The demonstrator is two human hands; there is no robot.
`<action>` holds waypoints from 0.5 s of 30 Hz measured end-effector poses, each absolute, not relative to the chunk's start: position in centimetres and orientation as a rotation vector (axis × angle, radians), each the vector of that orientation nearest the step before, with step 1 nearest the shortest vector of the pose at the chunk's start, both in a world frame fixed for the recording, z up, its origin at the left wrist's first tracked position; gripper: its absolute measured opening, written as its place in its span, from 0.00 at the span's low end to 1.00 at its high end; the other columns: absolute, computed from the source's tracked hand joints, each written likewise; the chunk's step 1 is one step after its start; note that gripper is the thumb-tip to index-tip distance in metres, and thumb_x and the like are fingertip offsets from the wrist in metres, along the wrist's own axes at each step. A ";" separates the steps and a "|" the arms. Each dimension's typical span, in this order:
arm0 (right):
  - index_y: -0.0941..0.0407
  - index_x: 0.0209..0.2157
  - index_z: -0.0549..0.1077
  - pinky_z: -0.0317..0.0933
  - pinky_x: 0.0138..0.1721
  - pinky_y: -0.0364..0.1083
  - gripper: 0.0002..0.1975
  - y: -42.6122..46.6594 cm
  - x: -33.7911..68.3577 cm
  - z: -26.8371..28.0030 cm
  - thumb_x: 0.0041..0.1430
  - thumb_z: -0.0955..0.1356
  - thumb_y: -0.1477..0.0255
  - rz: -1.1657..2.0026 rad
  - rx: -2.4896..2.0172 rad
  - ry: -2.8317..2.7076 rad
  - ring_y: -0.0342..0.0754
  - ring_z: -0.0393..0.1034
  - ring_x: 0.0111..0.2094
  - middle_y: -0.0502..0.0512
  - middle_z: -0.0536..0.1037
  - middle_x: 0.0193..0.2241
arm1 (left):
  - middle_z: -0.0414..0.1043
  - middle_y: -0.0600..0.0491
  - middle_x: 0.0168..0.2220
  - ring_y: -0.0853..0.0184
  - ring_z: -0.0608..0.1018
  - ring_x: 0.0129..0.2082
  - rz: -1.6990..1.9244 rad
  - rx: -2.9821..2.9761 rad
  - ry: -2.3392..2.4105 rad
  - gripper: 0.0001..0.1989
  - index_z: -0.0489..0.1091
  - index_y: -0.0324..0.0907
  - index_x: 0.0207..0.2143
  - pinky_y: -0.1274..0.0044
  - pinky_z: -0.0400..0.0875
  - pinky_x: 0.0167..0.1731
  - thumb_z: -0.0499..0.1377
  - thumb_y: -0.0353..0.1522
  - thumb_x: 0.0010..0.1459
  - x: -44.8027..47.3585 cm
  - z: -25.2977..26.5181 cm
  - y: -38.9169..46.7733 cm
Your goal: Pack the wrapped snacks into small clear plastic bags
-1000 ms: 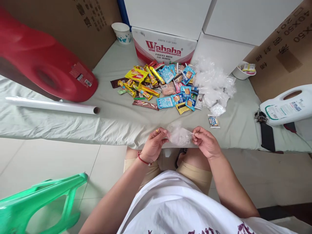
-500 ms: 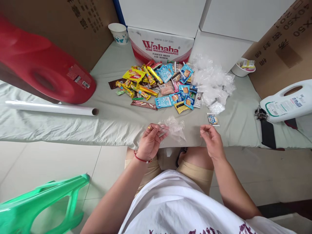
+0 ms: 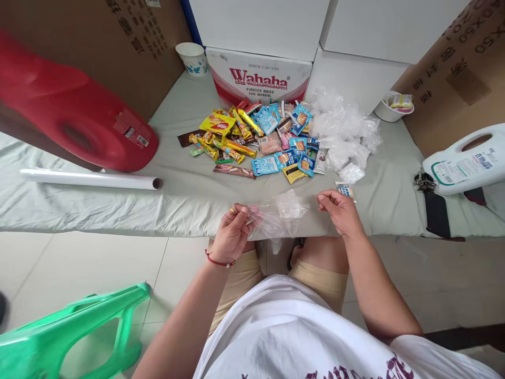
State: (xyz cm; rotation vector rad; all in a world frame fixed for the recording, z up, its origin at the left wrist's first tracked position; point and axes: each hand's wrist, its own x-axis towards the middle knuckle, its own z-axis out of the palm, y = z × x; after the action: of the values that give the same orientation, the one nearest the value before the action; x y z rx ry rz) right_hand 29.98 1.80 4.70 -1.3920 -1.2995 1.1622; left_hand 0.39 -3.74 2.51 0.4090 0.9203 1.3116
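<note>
My left hand is closed, pinching a thin clear plastic bag between thumb and fingers over the table's front edge. The bag stretches to the right, crumpled and see-through. My right hand is closed too, thumb against fingertips, just right of the bag; whether anything thin is between them I cannot make out. Behind that hand lies a small wrapped biscuit, partly hidden. A heap of wrapped snacks in yellow, blue, brown and pink lies farther back, beside a pile of clear plastic bags.
A red jug and a white roll are at the left of the cloth-covered table. White boxes and a paper cup stand behind. A white bottle lies right. A green stool is on the floor.
My left hand has moved slightly left, and the plastic bag is drawn out wider. My right hand has shifted a little left and away from me, now covering part of the wrapped biscuit.
</note>
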 end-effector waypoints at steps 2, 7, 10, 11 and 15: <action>0.54 0.33 0.78 0.69 0.33 0.45 0.22 1.5 30.5 4.9 0.52 0.76 0.48 1.173 -1.428 -1.227 0.45 0.67 0.30 0.51 0.74 0.28 | 0.80 0.54 0.38 0.67 0.83 0.38 1.332 0.384 0.922 0.20 0.69 0.43 0.30 0.74 0.78 0.40 0.77 0.40 0.47 0.0 2.3 -3.6; 0.53 0.45 0.76 0.69 0.24 0.44 0.32 0.1 27.7 4.4 0.48 0.75 0.44 1.372 -1.520 -1.095 0.49 0.74 0.35 0.55 0.78 0.37 | 0.80 0.55 0.37 0.67 0.83 0.38 1.311 0.383 0.896 0.20 0.69 0.43 0.30 0.74 0.79 0.40 0.77 0.39 0.47 0.4 2.3 -3.4; 0.55 0.37 0.76 0.56 0.18 0.40 0.29 -0.1 25.6 3.8 0.42 0.78 0.48 1.462 -1.557 -1.159 0.42 0.66 0.23 0.50 0.75 0.27 | 0.80 0.54 0.37 0.67 0.83 0.37 1.302 0.397 0.899 0.20 0.69 0.42 0.30 0.75 0.79 0.39 0.77 0.40 0.47 0.5 2.3 -3.5; 0.56 0.33 0.76 0.52 0.17 0.40 0.27 0.0 25.3 3.8 0.42 0.78 0.49 1.450 -1.549 -1.183 0.40 0.62 0.21 0.48 0.73 0.23 | 0.80 0.54 0.37 0.68 0.83 0.37 1.308 0.402 0.910 0.20 0.70 0.42 0.30 0.76 0.79 0.38 0.77 0.40 0.47 0.3 2.3 -3.5; 0.56 0.29 0.76 0.48 0.18 0.39 0.24 0.8 27.0 5.4 0.44 0.78 0.50 1.412 -1.507 -1.228 0.38 0.56 0.19 0.46 0.70 0.20 | 0.79 0.55 0.34 0.70 0.81 0.33 1.313 0.403 0.958 0.22 0.70 0.41 0.29 0.78 0.79 0.34 0.78 0.40 0.44 -0.8 2.2 -3.8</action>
State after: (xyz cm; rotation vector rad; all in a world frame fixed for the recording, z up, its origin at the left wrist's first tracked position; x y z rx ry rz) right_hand 26.97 0.85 5.40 -1.5065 -1.2283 1.4125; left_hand -0.85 -3.76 2.23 0.4031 0.9575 1.3134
